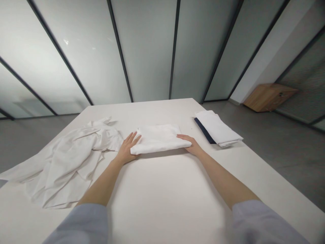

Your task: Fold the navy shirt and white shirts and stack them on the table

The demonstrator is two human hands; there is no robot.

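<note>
A folded white cloth (pixel 159 137) lies in front of me at the middle of the table, its near edge raised a little above the surface with a shadow under it. My left hand (pixel 127 149) grips its left end, fingers along the side and the thumb partly hidden beneath the near corner. At the right end, my right hand (pixel 192 144) has its fingers over the top and the rest of the hand under the corner. Whether the cloth is a garment or a plain sheet, I cannot tell.
A crumpled white cloth (pixel 76 152) spreads over the left of the white table (pixel 165 200). To the right, folded white cloths (pixel 218 127) rest partly on a dark blue flat piece (pixel 205 131). Behind stand frosted glass panels (pixel 147 51); a wooden cabinet (pixel 266 96) is at far right.
</note>
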